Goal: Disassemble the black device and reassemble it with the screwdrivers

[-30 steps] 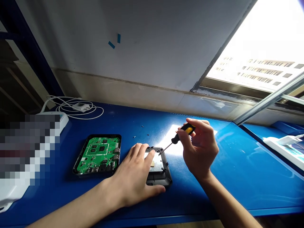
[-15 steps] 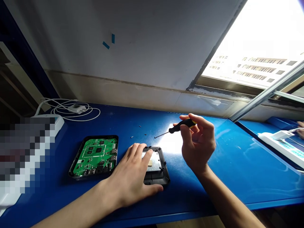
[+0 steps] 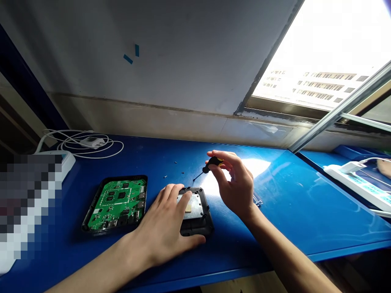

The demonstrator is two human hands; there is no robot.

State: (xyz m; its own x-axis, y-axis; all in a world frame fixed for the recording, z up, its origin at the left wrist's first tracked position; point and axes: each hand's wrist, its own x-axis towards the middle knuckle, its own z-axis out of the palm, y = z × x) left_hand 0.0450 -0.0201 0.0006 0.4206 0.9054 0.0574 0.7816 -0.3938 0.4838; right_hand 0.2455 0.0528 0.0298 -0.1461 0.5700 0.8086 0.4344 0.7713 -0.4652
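Note:
My right hand (image 3: 233,181) is closed round the black and yellow handle of a small screwdriver (image 3: 200,176), which points down to the left. A tiny dark piece shows at its tip, too small to name surely. The tip hangs just beyond the far edge of a black plastic cover (image 3: 207,221) with a silvery metal plate (image 3: 195,203) inside. My left hand (image 3: 169,217) lies across the cover's left part with fingers spread, the thumb along its near edge. Left of it sits a black case half holding a green circuit board (image 3: 117,201).
Several small screws (image 3: 165,176) lie on the blue table (image 3: 146,154) behind the cover. A white cable with a plug (image 3: 94,142) is coiled at the back left. A power strip (image 3: 357,179) stands at the right, with part of another person's hand (image 3: 384,167) beyond it.
My right hand has moved left with the screwdriver, its tip coming closer to the cover's far edge. A small shiny object now shows behind my right wrist. The view has shifted slightly.

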